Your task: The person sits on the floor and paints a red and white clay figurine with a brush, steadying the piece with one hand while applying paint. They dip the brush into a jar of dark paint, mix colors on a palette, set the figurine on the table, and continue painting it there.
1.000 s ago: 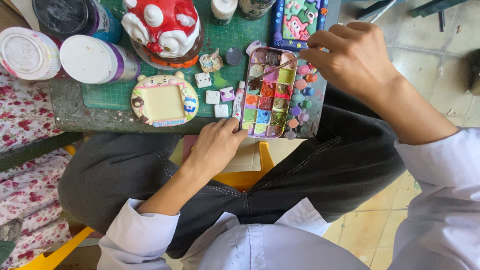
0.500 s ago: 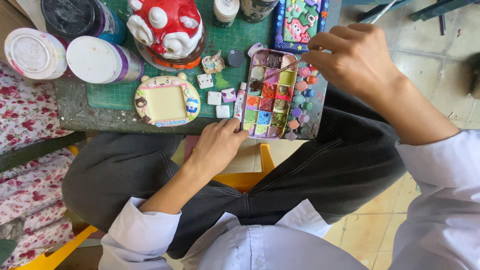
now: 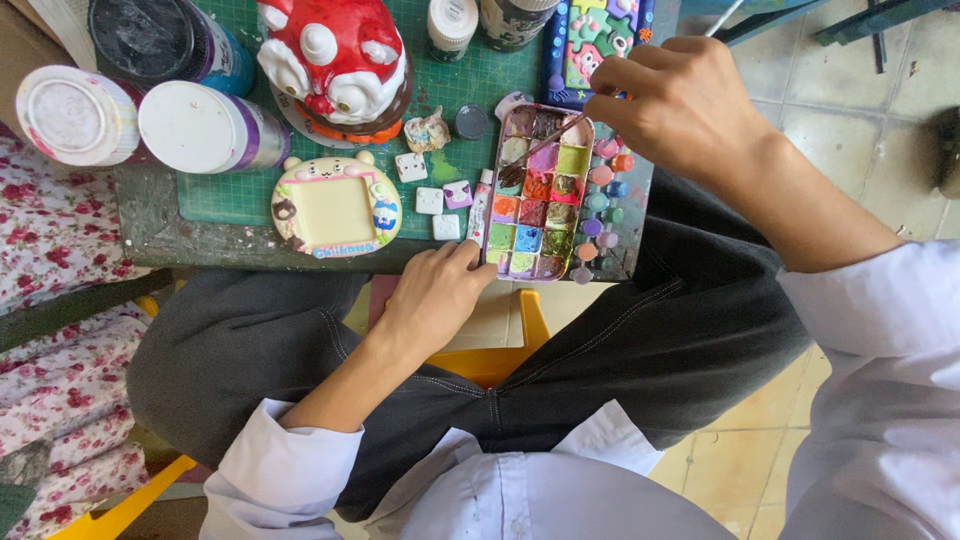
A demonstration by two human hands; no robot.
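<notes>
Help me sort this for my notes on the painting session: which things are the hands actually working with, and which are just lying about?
In use:
- paint palette, steadied by the left hand
- paintbrush, held in the right hand, tip in a palette well

Lying about:
- yellow frame-shaped piece
- red and white figurine
- two white-lidded jars
- small white tiles
- colourful plaque

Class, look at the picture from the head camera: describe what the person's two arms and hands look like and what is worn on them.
Both hands are bare: no gloves, rings or watch show on the left hand or the right hand. Each arm wears a loose white sleeve; the left sleeve is pushed up to about the elbow with a folded cuff, and the right sleeve ends partway up the forearm. No markings show on the fabric.
</notes>
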